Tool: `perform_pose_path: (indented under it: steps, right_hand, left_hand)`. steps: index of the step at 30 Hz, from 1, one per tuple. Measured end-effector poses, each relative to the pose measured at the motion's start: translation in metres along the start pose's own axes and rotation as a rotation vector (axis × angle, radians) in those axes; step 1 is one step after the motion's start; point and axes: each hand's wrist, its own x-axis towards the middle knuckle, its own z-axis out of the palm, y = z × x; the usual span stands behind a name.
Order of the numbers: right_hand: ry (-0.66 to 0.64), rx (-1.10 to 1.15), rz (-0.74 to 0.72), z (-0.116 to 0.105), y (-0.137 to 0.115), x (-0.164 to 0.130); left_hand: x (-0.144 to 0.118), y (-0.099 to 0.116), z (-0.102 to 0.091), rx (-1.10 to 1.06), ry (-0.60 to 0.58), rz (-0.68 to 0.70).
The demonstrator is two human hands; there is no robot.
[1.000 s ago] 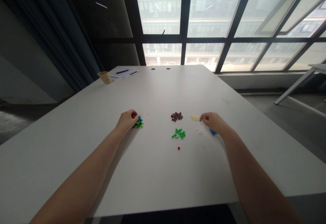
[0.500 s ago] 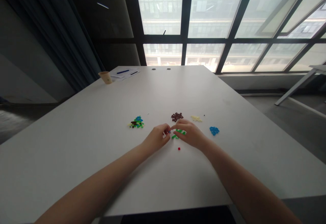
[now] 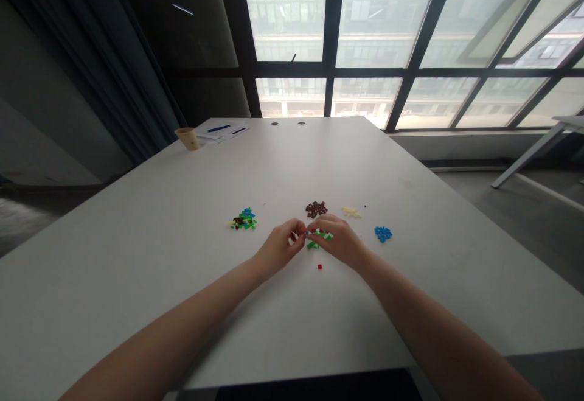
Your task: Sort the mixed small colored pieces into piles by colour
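Tall dark-framed windows (image 3: 378, 42) back the white table (image 3: 182, 255) we work at, and our two hands meet over its middle. Our left hand (image 3: 279, 246) and right hand (image 3: 336, 241) are pinched fingertip to fingertip on a tiny piece (image 3: 305, 233), too small for us to tell its colour or shape for sure (it sits right at the gap between the thumbs). Touching that pinch on its right side, half under our right fingers, lies the green pile (image 3: 319, 238). Just nearer to us than the grip sits a single red bit (image 3: 320, 266). Beyond the grip is the dark brown pile (image 3: 316, 209), with the pale yellow pile (image 3: 351, 212) beside it to the right. Further right of our right hand lies the blue pile (image 3: 382, 233). Left of our left hand, apart from it, is the mixed pile (image 3: 244, 219). Far off, near the table's back left corner, stand a paper cup (image 3: 188, 138) and some papers (image 3: 222, 129).
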Motion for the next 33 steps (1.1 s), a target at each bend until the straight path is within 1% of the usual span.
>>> perform_pose_path:
  steps: [6,11,14,20,23,25,27,30,33]
  right_hand:
    - [0.065,0.046,0.039,0.002,-0.002,0.001]
    - [0.116,0.072,0.075,0.004,-0.001,0.0]
    - [0.141,0.077,0.061,0.004,0.0,0.0]
    - [0.125,0.072,0.022,0.005,-0.003,0.001]
    - [0.093,-0.01,0.038,-0.005,0.0,0.003]
    - [0.054,-0.125,0.111,-0.022,0.008,0.002]
    - [0.027,-0.262,0.253,-0.045,0.021,-0.001]
    - [-0.032,-0.457,0.546,-0.082,0.045,-0.012]
    - [-0.161,-0.574,0.794,-0.107,0.066,-0.026]
  left_hand:
    - [-0.002,0.003,-0.003,0.145,0.083,0.075]
    - [-0.002,0.005,-0.003,0.15,0.109,0.098]
    - [-0.002,0.005,-0.002,0.147,0.111,0.113]
    - [-0.002,0.007,-0.002,0.119,0.12,0.1]
    - [-0.002,0.007,-0.002,0.11,0.126,0.093]
    - [-0.003,0.005,-0.002,0.099,0.121,0.086]
    - [-0.003,0.003,-0.001,0.086,0.112,0.079]
    - [-0.005,-0.001,-0.001,0.089,0.085,0.076]
    - [-0.007,-0.003,-0.002,0.127,0.057,0.092]
